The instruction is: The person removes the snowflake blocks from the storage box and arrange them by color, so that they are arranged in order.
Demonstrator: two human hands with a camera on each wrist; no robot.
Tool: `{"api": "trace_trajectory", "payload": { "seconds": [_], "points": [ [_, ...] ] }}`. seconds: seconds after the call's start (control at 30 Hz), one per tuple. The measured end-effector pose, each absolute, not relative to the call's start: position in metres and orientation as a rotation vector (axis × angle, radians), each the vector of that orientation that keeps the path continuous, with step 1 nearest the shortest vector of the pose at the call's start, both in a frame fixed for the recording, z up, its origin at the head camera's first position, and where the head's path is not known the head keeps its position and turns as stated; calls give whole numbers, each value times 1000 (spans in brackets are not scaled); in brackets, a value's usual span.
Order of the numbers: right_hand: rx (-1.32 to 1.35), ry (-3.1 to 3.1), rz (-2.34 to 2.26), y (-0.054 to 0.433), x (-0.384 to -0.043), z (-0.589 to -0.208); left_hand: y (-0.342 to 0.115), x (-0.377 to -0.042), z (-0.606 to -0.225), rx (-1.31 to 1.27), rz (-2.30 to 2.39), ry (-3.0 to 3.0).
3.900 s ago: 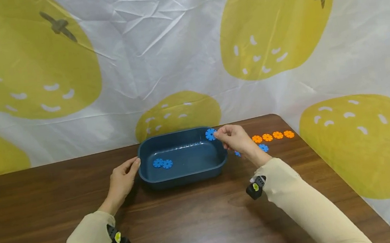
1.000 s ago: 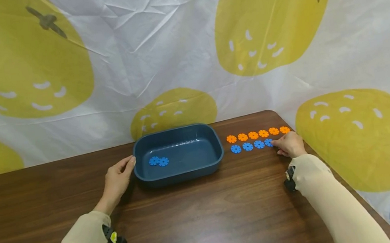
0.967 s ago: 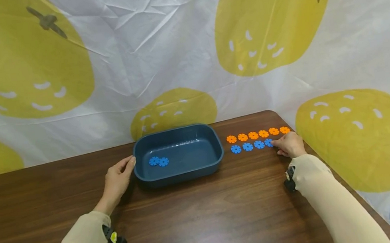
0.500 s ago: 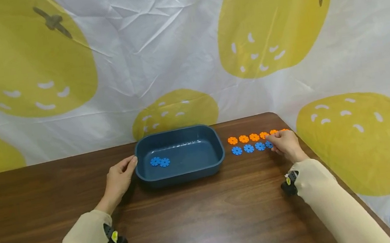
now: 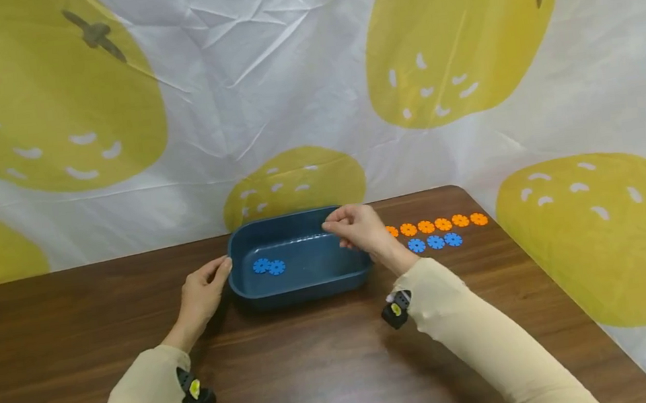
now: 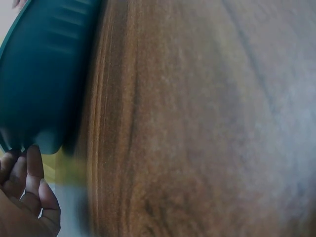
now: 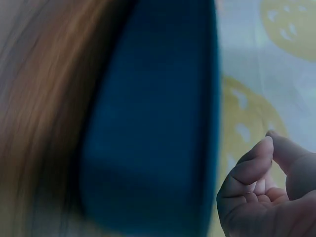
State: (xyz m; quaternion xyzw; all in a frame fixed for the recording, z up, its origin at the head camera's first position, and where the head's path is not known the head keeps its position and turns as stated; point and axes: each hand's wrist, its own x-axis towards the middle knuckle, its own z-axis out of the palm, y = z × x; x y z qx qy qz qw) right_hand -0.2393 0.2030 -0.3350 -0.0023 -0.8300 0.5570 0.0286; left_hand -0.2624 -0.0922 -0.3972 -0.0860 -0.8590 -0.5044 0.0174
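Note:
A dark blue plastic basin (image 5: 319, 272) stands on the table, with two blue notched plastic discs (image 5: 276, 267) touching each other at the left of its floor. My left hand (image 5: 199, 300) pinches the basin's left rim between thumb and fingers. Over the basin's right side hovers my right hand (image 5: 362, 229), fingers curled and thumb tip meeting the index finger. No disc shows in it in the head or right wrist view. Right of the basin lie a row of orange notched discs (image 5: 442, 224) and, nearer me, a row of blue discs (image 5: 435, 242), partly hidden by my right wrist.
The brown wooden table (image 5: 319, 375) has its right edge just beyond the disc rows. A white curtain (image 5: 264, 102) with yellow fruit shapes hangs behind the table. Each wrist carries a small black camera (image 5: 395, 311).
My right hand has left the right end of the blue row and moved left over the basin. The blue disc pinched earlier above the basin is now out of that hand. The left hand stays put.

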Motion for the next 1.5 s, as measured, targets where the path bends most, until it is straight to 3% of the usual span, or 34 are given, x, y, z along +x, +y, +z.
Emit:
{"api": "trace_trajectory", "payload": {
  "seconds": [0.2,0.6,1.5],
  "points": [
    [11,-2722,1773,161,-256,-352,-91,-264,-399,-255,-1592,-2655],
    [-19,-2968,1569,125,-277,-368,-92,-264,-399,-233,-1576,-2647],
    [117,-3154,1021,112,-279,-375,-91,-262,-396,-235,-1576,-2668]
  ]
}}
